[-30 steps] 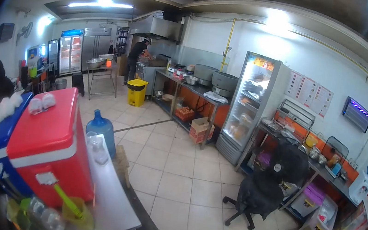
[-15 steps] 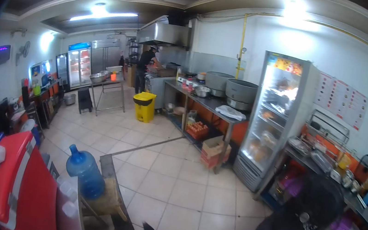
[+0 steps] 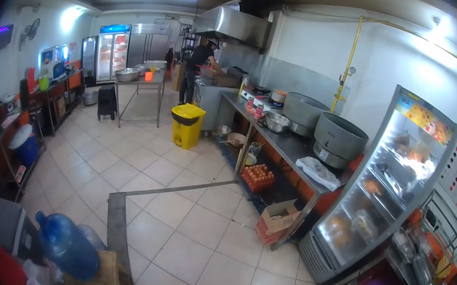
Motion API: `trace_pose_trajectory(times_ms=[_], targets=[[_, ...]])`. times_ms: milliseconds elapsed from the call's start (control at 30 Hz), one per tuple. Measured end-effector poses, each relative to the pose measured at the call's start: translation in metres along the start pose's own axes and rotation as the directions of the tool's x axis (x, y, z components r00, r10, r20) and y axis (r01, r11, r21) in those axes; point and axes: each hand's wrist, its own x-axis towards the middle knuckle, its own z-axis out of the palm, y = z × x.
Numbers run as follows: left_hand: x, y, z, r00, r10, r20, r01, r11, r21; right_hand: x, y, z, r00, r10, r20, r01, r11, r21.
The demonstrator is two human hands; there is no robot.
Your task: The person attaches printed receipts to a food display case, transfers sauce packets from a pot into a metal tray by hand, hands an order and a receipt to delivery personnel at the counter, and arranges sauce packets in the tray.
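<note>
Neither my left hand nor my right hand shows in the head view. Close by at the lower left, a blue water jug (image 3: 66,245) rests tilted near a wooden crate (image 3: 98,275). To the right stands a lit glass-door fridge (image 3: 378,191) with food on its shelves. A long metal table (image 3: 286,141) holds two large grey pots (image 3: 341,137), a metal bowl (image 3: 276,122) and a white cloth (image 3: 318,173). Beneath it are trays of eggs (image 3: 257,177) and an open cardboard box (image 3: 277,221).
A yellow bin (image 3: 186,128) stands on the tiled floor (image 3: 182,229). Farther back, a person (image 3: 197,69) in dark clothes leans over the cooking station under a metal hood (image 3: 232,27). A steel table (image 3: 141,82) with bowls and a black stool (image 3: 107,102) are at the back left.
My view has moved forward and tilted, so the fridge, long table and yellow bin look nearer. The red cooler has mostly left the view at the lower left, and the black chair at the lower right.
</note>
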Motion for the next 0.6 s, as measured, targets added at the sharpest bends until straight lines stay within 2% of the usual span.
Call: trace_pose_trajectory(times_ms=[100, 200, 300, 333, 400, 500, 600], targets=[[0.083, 0.088, -0.06, 0.968, 0.243, -0.066, -0.245, 0.969, -0.024, 0.059, -0.021, -0.026, 0.998, 0.056, 0.008, -0.056, 0.998, -0.004], [0.159, 0.18, -0.124, 0.835, 0.498, -0.234, -0.535, 0.834, -0.138, 0.132, -0.039, -0.048, 0.993, 0.116, 0.021, -0.115, 0.993, -0.026], [0.169, 0.269, -0.21, 0.825, 0.496, -0.269, -0.562, 0.767, -0.309, 0.208, -0.054, -0.068, 0.985, 0.166, 0.055, -0.162, 0.984, -0.08], [0.188, 0.276, -0.218, 0.829, 0.484, -0.281, -0.555, 0.772, -0.309, 0.237, -0.063, -0.076, 0.983, 0.17, 0.069, -0.163, 0.982, -0.098], [0.224, 0.27, -0.246, 0.893, 0.31, -0.327, -0.38, 0.907, -0.179, 0.295, -0.085, -0.093, 0.982, 0.164, 0.094, -0.151, 0.979, -0.137], [0.264, 0.248, -0.305, 0.974, 0.064, -0.217, -0.1, 0.982, -0.158, 0.395, -0.132, -0.121, 0.99, 0.08, 0.118, -0.055, 0.978, -0.203], [0.309, 0.223, -0.367, 0.974, -0.149, -0.168, 0.117, 0.975, -0.19, 0.523, -0.191, -0.138, 0.972, -0.206, 0.11, 0.229, 0.937, -0.264]])
